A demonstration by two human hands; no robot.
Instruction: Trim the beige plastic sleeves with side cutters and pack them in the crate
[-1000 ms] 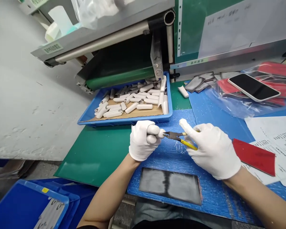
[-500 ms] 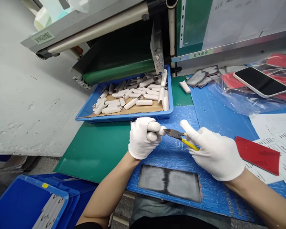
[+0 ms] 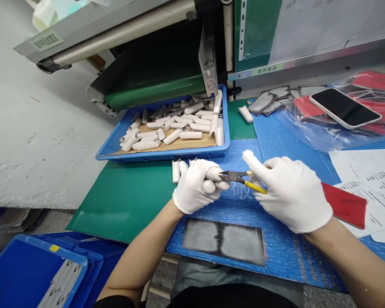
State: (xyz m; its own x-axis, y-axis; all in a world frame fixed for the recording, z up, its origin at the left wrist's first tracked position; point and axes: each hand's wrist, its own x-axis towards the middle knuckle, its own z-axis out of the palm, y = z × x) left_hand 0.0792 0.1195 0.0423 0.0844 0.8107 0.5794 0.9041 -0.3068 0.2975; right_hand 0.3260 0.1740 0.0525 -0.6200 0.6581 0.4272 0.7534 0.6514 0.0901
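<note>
White-gloved, my left hand (image 3: 194, 188) is closed around several white rounded plastic pieces (image 3: 208, 186); their round ends point right and their other ends stick out behind the fingers. My right hand (image 3: 290, 192), also gloved, grips yellow-handled cutting pliers (image 3: 234, 176) with the thumb stretched upward. The dark jaws of the pliers touch the end of one piece at the left fingers; whether they bite on it is too small to tell. Below the hands a worn grey-black sanding sheet (image 3: 223, 242) lies flat on the blue mat (image 3: 288, 261).
A blue tray (image 3: 167, 155) holding many similar white pieces stands behind my left hand, partly under a green roller (image 3: 157, 92). One loose piece (image 3: 245, 114) lies right of it. A phone (image 3: 345, 108) rests on bagged red sheets. Blue bins (image 3: 35, 273) stand lower left.
My left hand has turned, so the back ends of the held pieces now show. The pliers' jaws have shifted to another piece in the bundle. The view has moved slightly.
</note>
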